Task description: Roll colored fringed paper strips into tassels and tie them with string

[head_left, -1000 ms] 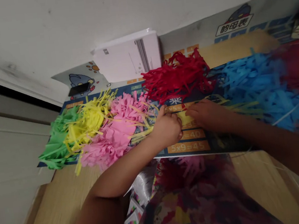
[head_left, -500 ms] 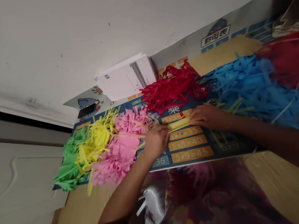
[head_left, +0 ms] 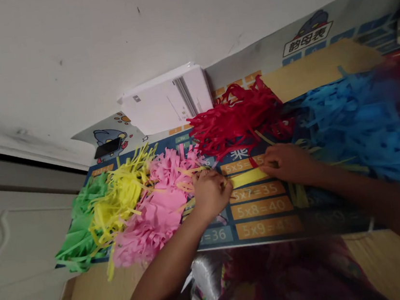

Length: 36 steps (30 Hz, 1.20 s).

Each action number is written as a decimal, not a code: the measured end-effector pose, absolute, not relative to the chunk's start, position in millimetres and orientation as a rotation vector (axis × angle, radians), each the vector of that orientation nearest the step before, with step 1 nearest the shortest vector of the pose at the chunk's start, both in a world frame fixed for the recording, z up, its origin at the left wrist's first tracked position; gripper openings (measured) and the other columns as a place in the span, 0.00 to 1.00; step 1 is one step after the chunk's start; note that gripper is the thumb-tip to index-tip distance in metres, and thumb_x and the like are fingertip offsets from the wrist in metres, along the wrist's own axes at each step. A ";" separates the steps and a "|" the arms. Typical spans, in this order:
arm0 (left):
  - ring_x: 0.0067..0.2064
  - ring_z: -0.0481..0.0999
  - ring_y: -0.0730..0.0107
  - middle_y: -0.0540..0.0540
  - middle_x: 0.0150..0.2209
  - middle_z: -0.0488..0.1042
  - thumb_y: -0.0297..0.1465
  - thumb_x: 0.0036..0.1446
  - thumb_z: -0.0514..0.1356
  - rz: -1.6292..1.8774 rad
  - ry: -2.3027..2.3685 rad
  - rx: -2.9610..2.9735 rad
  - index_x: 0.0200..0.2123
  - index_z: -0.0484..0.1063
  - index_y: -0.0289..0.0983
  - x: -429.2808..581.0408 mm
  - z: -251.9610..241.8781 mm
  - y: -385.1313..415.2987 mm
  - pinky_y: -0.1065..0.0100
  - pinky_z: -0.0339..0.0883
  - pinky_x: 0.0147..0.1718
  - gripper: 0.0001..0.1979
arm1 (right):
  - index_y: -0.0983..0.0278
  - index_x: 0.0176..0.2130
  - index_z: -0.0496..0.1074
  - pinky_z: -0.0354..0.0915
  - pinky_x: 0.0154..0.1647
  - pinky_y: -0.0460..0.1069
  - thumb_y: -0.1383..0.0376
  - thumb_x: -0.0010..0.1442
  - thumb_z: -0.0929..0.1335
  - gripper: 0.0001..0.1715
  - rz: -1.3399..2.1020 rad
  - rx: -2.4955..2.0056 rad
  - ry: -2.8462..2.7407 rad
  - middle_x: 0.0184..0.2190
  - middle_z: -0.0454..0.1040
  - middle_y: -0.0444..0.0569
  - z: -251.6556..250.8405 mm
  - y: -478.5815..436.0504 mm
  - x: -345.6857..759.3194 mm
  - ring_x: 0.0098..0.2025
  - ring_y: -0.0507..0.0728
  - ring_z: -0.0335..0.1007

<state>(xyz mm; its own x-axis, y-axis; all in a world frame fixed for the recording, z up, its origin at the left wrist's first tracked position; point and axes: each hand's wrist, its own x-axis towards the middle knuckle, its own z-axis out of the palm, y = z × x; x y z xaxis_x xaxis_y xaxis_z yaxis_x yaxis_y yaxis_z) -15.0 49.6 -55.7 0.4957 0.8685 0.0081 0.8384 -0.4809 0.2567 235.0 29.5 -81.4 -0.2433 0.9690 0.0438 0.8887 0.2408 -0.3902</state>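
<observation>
A bundle of yellow paper strips (head_left: 249, 177) lies flat on a blue multiplication-table mat (head_left: 261, 208), stretched between my two hands. My left hand (head_left: 210, 192) is closed and pinches the bundle's left end, beside a pink heap of cut paper (head_left: 163, 208). My right hand (head_left: 284, 163) presses fingers down on the bundle's right end, just under a red heap (head_left: 240, 118).
More cut-paper heaps lie around: yellow (head_left: 123, 193), green (head_left: 81, 228), blue (head_left: 368, 124). A white stack of paper sheets (head_left: 166, 98) leans at the wall. A black phone (head_left: 107, 148) lies at the mat's far left corner. Patterned clothing fills the bottom edge.
My hands have drawn apart along the yellow strips, stretching the bundle out flat between them. The view has shifted a little.
</observation>
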 end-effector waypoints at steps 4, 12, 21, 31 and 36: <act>0.40 0.73 0.60 0.47 0.29 0.77 0.33 0.60 0.60 0.175 1.440 2.535 0.22 0.73 0.38 -15.5 -56.1 52.6 0.56 0.58 0.43 0.14 | 0.62 0.20 0.68 0.53 0.32 0.49 0.58 0.61 0.67 0.20 0.403 -1.784 -2.257 0.29 0.72 0.47 -80.7 30.4 233.5 0.33 0.55 0.67; 0.47 0.70 0.60 0.48 0.43 0.78 0.31 0.66 0.58 0.328 0.924 3.055 0.44 0.75 0.42 -25.0 -60.5 48.8 0.54 0.55 0.50 0.07 | 0.62 0.33 0.73 0.53 0.40 0.53 0.63 0.59 0.69 0.05 0.042 -1.662 -2.287 0.35 0.76 0.48 -68.9 21.1 231.0 0.39 0.59 0.67; 0.44 0.70 0.54 0.42 0.32 0.77 0.38 0.61 0.58 0.087 0.876 3.251 0.34 0.76 0.34 0.9 -41.2 37.6 0.43 0.53 0.55 0.13 | 0.65 0.29 0.75 0.46 0.49 0.58 0.67 0.62 0.66 0.11 -0.193 -1.208 -2.775 0.30 0.76 0.51 -56.0 23.8 225.0 0.39 0.58 0.62; 0.43 0.72 0.55 0.43 0.35 0.80 0.31 0.59 0.59 0.206 1.078 3.166 0.35 0.75 0.38 -4.9 -49.2 40.4 0.43 0.52 0.54 0.06 | 0.66 0.37 0.75 0.47 0.44 0.56 0.57 0.61 0.67 0.14 -0.153 -1.316 -2.580 0.38 0.77 0.53 -62.2 11.7 205.6 0.42 0.61 0.64; 0.42 0.73 0.54 0.43 0.35 0.80 0.29 0.57 0.60 0.140 1.061 3.159 0.35 0.77 0.38 -6.3 -49.8 45.4 0.41 0.51 0.55 0.05 | 0.66 0.37 0.74 0.47 0.43 0.55 0.61 0.58 0.68 0.11 -0.149 -1.306 -2.549 0.36 0.77 0.52 -67.0 13.8 205.3 0.40 0.60 0.65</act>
<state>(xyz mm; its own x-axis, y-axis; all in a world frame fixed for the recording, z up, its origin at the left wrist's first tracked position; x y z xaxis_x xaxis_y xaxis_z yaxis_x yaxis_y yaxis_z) -6.3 45.4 -49.8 0.7958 0.5891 0.1401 0.6052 -0.7806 -0.1559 205.3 13.8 -67.0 -0.5559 0.7804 0.2862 0.8085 0.5877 -0.0322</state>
